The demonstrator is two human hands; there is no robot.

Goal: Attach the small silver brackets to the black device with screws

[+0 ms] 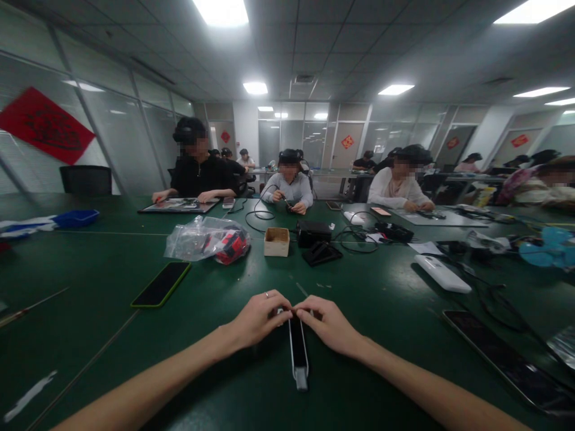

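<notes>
Meeting at 1 slim device (pixel 298 344): left hand (pixel 259 317) (ringed), right hand (pixel 331 324).

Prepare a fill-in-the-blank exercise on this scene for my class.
The ring is on the ____ hand.
The right hand is at the ____ end of the narrow device, not the near one.
The green-rimmed phone lies face ____.
The clear bag holds something black and ____.

Missing words: left; far; up; red.

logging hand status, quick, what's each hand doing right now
Left hand: curled at the far end of the slim device; firm grip cannot be told.
Right hand: curled at that same end; grip cannot be told either.
</notes>
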